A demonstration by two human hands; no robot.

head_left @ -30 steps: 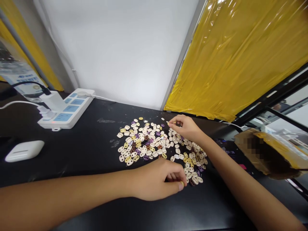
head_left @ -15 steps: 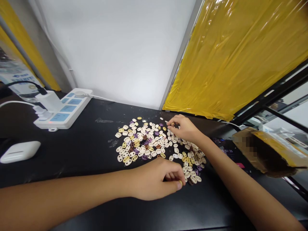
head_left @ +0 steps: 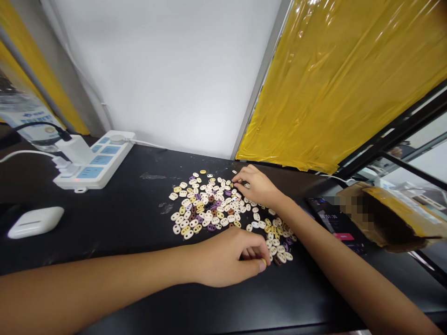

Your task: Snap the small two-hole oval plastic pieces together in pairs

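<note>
- Many small oval pieces (head_left: pixel 208 217) with holes through them lie loose on the dark bench (head_left: pixel 118 200), cream, yellow, purple and brown mixed together in one broad spread.
- A smaller group (head_left: pixel 275 242) lies beyond the left fingertips, at the near right end of the spread; yellow ones bunch at its top and cream ones below, with purple and dark brown at the edge.
- One yellow piece (head_left: pixel 263 263) is off the bench, pinched between thumb and forefinger of the left hand (head_left: pixel 262 263); nearly all the rest lie loose.
- The right hand (head_left: pixel 234 182) reaches over the far right edge of the spread, fingers bent and close to the pieces; whether they grip one I cannot tell, as the fingertips are too small to read.
- Containers: a cardboard box (head_left: pixel 356 188) stands open at the right, its inside showing only as dark.
- At the left, a white case (head_left: pixel 36 222) is closed, and a clear bottle (head_left: pixel 37 118) stands behind the power strip (head_left: pixel 120 160).
</note>
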